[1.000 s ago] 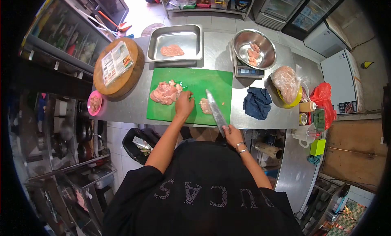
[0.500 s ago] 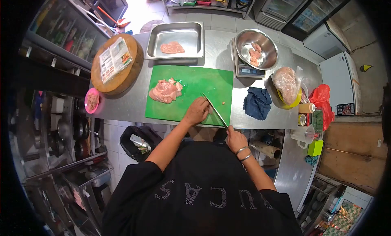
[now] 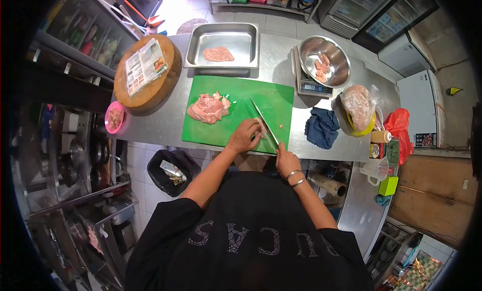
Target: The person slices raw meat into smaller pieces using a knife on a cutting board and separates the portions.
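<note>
My right hand (image 3: pixel 287 161) is wrapped round the handle of a kitchen knife (image 3: pixel 264 121). The long blade slants forward and left over the green cutting board (image 3: pixel 241 85). Just left of the blade, my left hand (image 3: pixel 246 134) has its fingers curled down on a small pale piece of raw meat (image 3: pixel 261 126), mostly hidden by the fingers and blade. A larger pile of raw chicken (image 3: pixel 208 108) lies at the board's left side. One tiny scrap (image 3: pixel 280 126) sits right of the knife.
Behind the board stands a steel tray (image 3: pixel 190 57) with one flat meat slice. A steel bowl (image 3: pixel 341 52) with meat pieces rests on a scale (image 3: pixel 315 88). A round wooden block (image 3: pixel 170 65), pink bowl (image 3: pixel 108 121), dark cloth (image 3: pixel 322 128) and bagged meat (image 3: pixel 357 107) surround it.
The knife has slid forward, away from me, along my left hand's fingers. My left fingers are more curled now. The whole view has shifted slightly.
</note>
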Available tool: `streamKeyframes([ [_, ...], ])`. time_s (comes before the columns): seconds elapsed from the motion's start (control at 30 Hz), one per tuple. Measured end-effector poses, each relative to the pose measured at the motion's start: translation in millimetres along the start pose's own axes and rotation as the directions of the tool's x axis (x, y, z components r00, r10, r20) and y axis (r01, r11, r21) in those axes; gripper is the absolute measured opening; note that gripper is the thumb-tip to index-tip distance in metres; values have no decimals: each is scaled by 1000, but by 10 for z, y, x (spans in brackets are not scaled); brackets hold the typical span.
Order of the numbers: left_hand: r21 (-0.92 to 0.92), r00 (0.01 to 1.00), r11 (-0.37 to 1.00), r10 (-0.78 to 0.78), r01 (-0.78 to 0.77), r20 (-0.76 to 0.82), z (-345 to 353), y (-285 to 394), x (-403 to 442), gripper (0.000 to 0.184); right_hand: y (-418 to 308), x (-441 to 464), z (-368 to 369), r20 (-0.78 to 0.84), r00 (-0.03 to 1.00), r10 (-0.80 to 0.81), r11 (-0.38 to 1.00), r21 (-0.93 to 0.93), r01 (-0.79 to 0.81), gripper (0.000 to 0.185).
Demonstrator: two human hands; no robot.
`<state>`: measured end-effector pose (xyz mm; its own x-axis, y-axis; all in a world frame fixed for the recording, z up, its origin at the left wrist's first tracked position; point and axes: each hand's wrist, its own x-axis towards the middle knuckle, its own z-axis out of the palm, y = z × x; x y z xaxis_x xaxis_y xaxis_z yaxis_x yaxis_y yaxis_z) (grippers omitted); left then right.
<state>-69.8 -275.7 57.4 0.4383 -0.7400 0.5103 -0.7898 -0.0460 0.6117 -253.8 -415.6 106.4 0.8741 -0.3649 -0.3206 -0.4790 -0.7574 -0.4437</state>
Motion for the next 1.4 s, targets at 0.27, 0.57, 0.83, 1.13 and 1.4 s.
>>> streamKeyframes([
  [0.27, 26, 1000, 999, -28, 28, -6, 0, -44, 7, 22, -47, -373, -224, 113, 994, 9, 999, -50, -4, 20],
  [0.57, 14, 1000, 1000, -27, 27, 6, -21, -5, -15, 24, 28, 108, 356, 42, 999, -29, 998, 50, 27, 19],
  [0.83, 7, 994, 996, -83, 84, -77, -3, -87, -107, 20, -137, -210, -211, 63, 998, -28, 999, -15, 29, 19],
  [1.13, 121, 981, 975, -176, 186, -86, 83, -32, -188, 17, 41, -254, -337, -17, 996, 83, 995, -53, -84, 19],
  [1.4, -31, 820, 832, -553, 554, -148, 319, 208, -155, 48, 537, -310, -59, -101, 980, 171, 974, -134, -184, 16],
])
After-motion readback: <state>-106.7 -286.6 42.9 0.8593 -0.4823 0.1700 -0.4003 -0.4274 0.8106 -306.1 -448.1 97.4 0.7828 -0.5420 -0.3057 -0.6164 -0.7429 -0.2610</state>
